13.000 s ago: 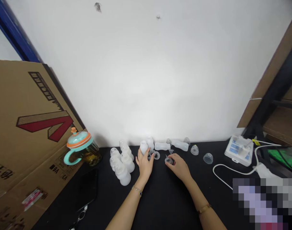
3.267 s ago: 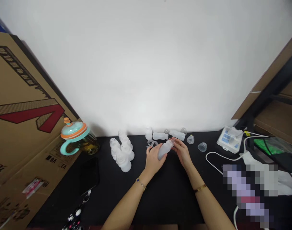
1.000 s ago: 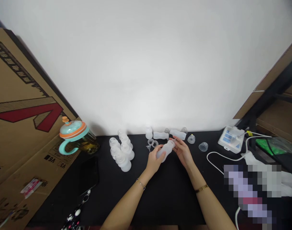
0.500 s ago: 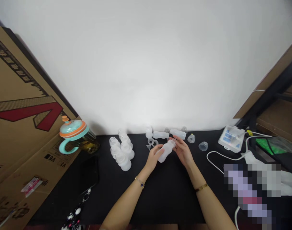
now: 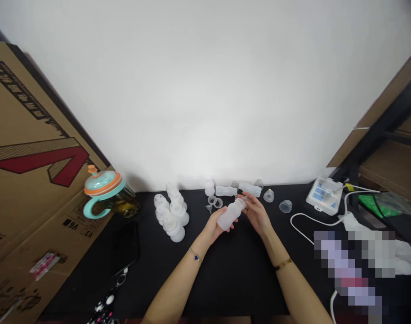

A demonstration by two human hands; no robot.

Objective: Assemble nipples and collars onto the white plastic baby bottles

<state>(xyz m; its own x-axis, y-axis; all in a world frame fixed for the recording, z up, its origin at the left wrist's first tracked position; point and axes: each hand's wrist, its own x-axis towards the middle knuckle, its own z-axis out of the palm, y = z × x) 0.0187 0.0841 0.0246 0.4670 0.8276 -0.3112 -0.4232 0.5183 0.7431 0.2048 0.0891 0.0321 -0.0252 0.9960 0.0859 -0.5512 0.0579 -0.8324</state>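
A frosted white bottle (image 5: 230,217) is tilted between my hands, its neck toward the upper right. My left hand (image 5: 216,224) supports its body from below, fingertips showing on the far side. Around the neck, my right hand (image 5: 255,212) grips a small clear part that is hard to make out. Clear rings (image 5: 218,203) and a small funnel-like piece (image 5: 209,208) lie just beyond my left hand. Behind them are a standing bottle (image 5: 209,187) and two bottles lying down (image 5: 226,191). Two clear domed caps (image 5: 269,195) sit to the right.
Several white bottles (image 5: 175,216) stand grouped at the left. Farther left are a teal-lidded jug (image 5: 111,193), a phone (image 5: 125,246) and a cardboard box (image 5: 30,180). At the right, a compartment case (image 5: 324,196) sits near a white cable (image 5: 301,229).
The bottle has rolled or turned slightly in my left hand, whose thumb has moved off its front and whose fingers now show beneath it. My right hand stays at the neck.
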